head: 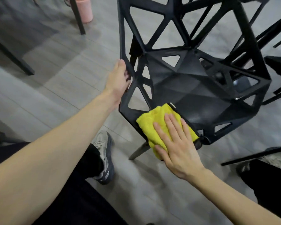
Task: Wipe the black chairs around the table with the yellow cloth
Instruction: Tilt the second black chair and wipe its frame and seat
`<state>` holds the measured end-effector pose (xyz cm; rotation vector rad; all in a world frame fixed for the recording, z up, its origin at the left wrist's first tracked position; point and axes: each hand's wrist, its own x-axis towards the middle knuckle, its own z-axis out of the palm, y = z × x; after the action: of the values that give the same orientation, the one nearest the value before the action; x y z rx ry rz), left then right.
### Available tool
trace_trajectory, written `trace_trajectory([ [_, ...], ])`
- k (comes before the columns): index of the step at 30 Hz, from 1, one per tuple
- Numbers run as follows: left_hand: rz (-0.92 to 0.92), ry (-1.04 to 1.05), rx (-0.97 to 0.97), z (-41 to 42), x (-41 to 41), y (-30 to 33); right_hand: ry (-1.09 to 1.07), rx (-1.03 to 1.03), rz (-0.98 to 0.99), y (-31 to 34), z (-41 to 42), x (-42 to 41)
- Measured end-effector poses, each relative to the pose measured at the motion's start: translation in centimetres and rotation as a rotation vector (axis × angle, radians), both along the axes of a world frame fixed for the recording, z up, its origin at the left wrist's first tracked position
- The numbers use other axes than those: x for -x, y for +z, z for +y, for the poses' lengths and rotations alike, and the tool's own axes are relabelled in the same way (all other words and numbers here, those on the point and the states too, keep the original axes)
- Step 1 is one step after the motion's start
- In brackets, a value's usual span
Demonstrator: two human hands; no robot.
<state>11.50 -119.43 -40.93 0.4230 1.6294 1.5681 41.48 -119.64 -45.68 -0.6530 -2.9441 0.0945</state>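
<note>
A black chair point(190, 88) with a lattice of triangular holes stands in front of me on the grey floor. My left hand point(118, 80) grips its left side rim, fingers curled round the frame. A folded yellow cloth point(154, 120) lies over the front edge of the seat. My right hand point(177, 143) presses flat on the cloth with straight, spread fingers.
Another black chair point(279, 73) stands at the right edge, with dark legs crossing behind. Table legs point(78, 17) and a pink bin point(85, 9) stand at the upper left. My shoes point(104, 153) are on the floor below the chair.
</note>
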Motion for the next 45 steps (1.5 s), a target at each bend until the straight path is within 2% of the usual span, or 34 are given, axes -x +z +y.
trace_trajectory([
  [2,0.005,-0.051,0.006,0.2,-1.5,-0.6,-0.099,-0.011,0.026,-0.5,-0.8,0.1],
  [7,-0.092,-0.126,-0.055,0.1,-1.2,0.6,-0.372,0.233,0.303,0.4,-2.9,12.5],
  [9,-0.111,-0.142,-0.061,0.7,0.0,1.9,-0.341,0.245,0.324,0.4,-2.7,12.7],
  [11,-0.058,-0.097,-0.015,1.5,1.2,3.1,-0.244,0.187,0.268,-0.3,-2.8,8.7],
  [13,-0.046,-0.138,-0.04,2.5,1.5,3.9,-0.13,0.143,0.199,-0.4,-2.8,4.0],
  [15,-0.025,-0.169,-0.045,3.1,1.4,4.2,-0.096,0.127,0.163,-0.6,-2.9,2.8],
  [17,-0.019,-0.161,-0.015,3.4,1.3,3.7,-0.141,0.144,0.174,-0.3,-2.6,5.7],
  [21,-0.098,-0.158,-0.063,2.8,1.7,3.5,-0.395,0.44,0.243,0.9,2.5,15.7],
  [23,-0.13,-0.194,-0.125,2.5,1.8,3.3,-0.458,0.511,0.258,1.3,6.2,18.4],
  [25,-0.106,-0.203,-0.122,2.4,1.4,3.9,-0.475,0.531,0.293,1.4,7.0,18.9],
  [30,-0.04,-0.268,-0.032,2.4,1.5,4.8,-0.372,0.53,0.322,2.0,-0.2,13.6],
  [33,-0.058,-0.278,-0.051,2.3,1.5,4.7,-0.317,0.523,0.388,2.0,2.3,13.0],
  [35,-0.1,-0.28,-0.108,2.2,1.3,4.9,-0.429,0.544,0.438,2.5,5.5,15.8],
  [37,-0.109,-0.285,-0.131,2.0,1.6,4.7,-0.645,0.612,0.496,3.1,8.4,18.0],
  [39,-0.048,-0.305,-0.098,2.1,2.0,4.4,-0.816,0.692,0.621,4.6,10.8,18.6],
  [40,0.015,-0.293,-0.05,1.9,2.3,4.4,-0.827,0.701,0.707,5.9,11.5,18.6],
  [42,0.155,-0.252,0.055,1.2,3.3,5.1,-0.741,0.677,0.806,8.9,13.3,19.6],
  [45,0.236,-0.236,0.08,0.2,4.9,6.6,-0.437,0.581,0.694,12.0,14.2,24.3],
])
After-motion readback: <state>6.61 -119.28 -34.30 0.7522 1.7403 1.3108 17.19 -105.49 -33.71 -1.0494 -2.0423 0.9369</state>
